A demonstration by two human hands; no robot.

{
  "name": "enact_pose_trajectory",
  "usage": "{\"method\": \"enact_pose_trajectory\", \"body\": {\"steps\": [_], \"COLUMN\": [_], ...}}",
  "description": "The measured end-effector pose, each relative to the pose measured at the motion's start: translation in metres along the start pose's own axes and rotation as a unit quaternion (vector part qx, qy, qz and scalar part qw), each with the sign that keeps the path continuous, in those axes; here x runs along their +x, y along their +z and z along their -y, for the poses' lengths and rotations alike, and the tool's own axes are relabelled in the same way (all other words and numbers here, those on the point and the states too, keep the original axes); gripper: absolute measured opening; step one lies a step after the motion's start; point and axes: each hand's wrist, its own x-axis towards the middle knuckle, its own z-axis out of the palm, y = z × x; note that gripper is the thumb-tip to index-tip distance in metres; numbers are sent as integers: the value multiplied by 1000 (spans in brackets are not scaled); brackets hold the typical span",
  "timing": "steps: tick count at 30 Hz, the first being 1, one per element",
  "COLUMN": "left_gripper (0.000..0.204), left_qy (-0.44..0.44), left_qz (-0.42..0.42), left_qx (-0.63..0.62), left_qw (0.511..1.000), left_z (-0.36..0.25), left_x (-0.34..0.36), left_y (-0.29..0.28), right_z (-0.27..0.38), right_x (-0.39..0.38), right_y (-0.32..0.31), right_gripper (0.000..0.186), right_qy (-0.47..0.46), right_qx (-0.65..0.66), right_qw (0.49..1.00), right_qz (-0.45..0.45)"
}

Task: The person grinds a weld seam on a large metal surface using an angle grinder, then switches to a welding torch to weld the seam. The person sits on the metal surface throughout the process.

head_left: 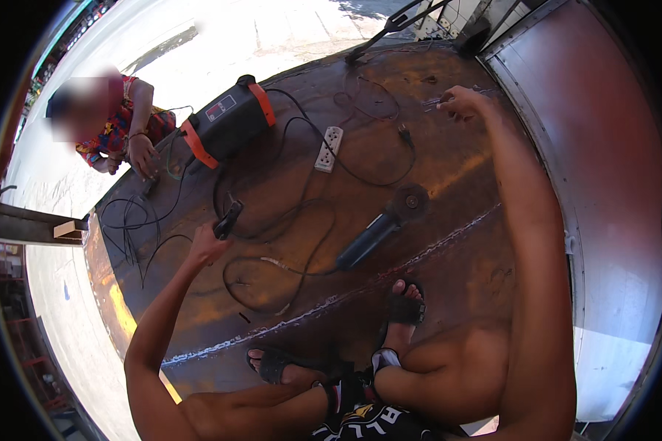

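Black clamp [230, 219] juts from the left hand [208, 248] gripping it; whether the right hand [463, 103] holds anything is unclear.

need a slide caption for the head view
Left hand holding a black clamp, right hand outstretched, angle grinder lying on the rusty metal surface.
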Motion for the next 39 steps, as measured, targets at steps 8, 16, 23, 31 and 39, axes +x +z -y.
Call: {"method": "enact_pose_trajectory", "body": {"steps": [8,16,23,31,39], "left_gripper": [43,42,37,23,24], "left_qy": [177,235,122,-41,-139], "left_qz": [128,386,433,345,306], "left_qx": [-179,-64,-17,-160,-148], "left_qw": [959,890,893,924,930], "left_z": [-229,-460,-419,-363,-373], "left_x": [-7,8,46,76,53], "left_y": [-66,5,75,70,67], "right_z": [-139,-229,-390,-677,-729], "right_x": [-88,-205,-280,-314,-245], "right_y": [-30,186,344,396,436], "right_gripper": [45,51,44,30,39], "right_qy": [-27,-57,76,515,497], "right_qx": [-164,53,215,211,175], "right_qw": [974,992,971,700,631], "right_qz": [-152,-101,-78,-448,-569]}}
